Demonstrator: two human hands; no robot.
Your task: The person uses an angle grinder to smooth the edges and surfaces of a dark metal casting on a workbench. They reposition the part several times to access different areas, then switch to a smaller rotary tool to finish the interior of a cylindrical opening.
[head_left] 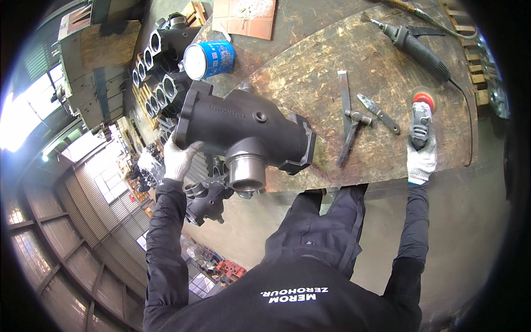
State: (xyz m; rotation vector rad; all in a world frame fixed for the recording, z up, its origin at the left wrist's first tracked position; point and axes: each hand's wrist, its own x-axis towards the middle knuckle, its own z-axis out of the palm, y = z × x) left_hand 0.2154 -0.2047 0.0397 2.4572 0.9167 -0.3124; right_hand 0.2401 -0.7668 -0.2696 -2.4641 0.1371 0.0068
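A large black cast-metal pipe body [227, 119] lies on the workbench, with flanged ends and a bare silver collar [247, 172] facing me. My left hand [178, 161], in a white knit glove, is closed around the edge of its left flange. Over at the right side of the bench, my gloved right hand [422, 164] grips a small grey angle grinder [420, 123]. The red disc [423, 98] at the grinder's far end looks blurred. That tool is apart from the casting.
Between my hands lie a hammer [349, 141], a flat metal bar [344, 91] and a knife [379, 113]. A corded straight grinder [416, 48] rests at the far right. Behind the casting stands a blue can [218, 58]. More black castings [171, 47] sit on pallets at the left.
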